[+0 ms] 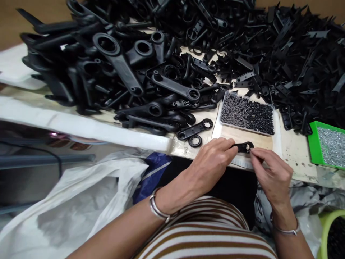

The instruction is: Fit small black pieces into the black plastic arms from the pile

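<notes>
My left hand (212, 162) is closed on a small black plastic arm with a ring-shaped end (239, 146), held low over the front of the work board. At the ring end, the thumb and fingertips of my right hand (272, 171) are pinched together; anything between them is too small to make out. Just behind the held part stands a clear box of small dark pieces (247, 113). Left of my hands lie another black plastic arm (194, 130) and a loose black ring (195, 141).
Large black arms with ring ends (118, 64) are heaped at the left and back. Smaller black parts (293, 54) pile up at the right. A green tray (315, 144) holds silvery pieces. White sacking (81, 201) hangs below the table edge; a yellow-green bucket (325, 230) stands lower right.
</notes>
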The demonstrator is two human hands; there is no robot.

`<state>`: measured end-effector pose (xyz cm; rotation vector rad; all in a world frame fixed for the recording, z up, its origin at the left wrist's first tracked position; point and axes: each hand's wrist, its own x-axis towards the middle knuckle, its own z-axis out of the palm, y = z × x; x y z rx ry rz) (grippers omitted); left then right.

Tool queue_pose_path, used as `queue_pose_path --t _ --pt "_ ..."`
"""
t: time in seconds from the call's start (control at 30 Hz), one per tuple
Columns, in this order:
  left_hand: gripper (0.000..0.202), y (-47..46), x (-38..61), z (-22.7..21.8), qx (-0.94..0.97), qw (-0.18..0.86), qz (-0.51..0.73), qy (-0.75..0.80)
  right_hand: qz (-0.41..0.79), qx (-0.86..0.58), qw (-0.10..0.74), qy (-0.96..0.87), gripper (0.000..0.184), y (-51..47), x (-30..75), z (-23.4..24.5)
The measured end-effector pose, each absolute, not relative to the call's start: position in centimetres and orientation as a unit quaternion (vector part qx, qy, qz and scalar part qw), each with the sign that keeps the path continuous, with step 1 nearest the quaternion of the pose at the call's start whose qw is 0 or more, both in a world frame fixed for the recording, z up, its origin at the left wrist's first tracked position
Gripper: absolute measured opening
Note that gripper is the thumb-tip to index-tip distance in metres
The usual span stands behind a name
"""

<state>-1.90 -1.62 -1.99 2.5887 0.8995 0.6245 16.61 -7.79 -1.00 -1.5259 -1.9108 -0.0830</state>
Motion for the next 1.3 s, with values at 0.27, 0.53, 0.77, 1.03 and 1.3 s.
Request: queue_pose_path --t 0.27,0.53,0.77,1.03,1.3 --pt "0.025 -1.8 -1.9 -2.2 0.903 0.187 0.233 0.309 -0.107 -0.539 0.264 -0.793 0.017 -7.3 15.7 -0.6" --pt "0.023 -1.8 -2.0 -2.0 0.902 0.201 0.232 0.302 -0.133 -0.549 0.160 -0.809 0.013 -7.6 14.6 0.4" --pt "0.022 -1.8 -2.0 -2.5 0.897 0.203 0.261 0.295 -0.149 -0.562 0.118 -0.805 0.011 -7.5 14.0 0.6" --pt "0.020 -1.8 -2.1 -2.6 0.892 0.227 0.260 0.291 -0.053 -0.577 0.214 -0.787 0.011 -7.1 15.4 0.8" --pt "0.020 -1.8 -2.1 -2.6 0.896 0.227 0.247 0.293 -0.127 -0.551 0.123 -0.816 0.012 -7.6 15.2 1.1"
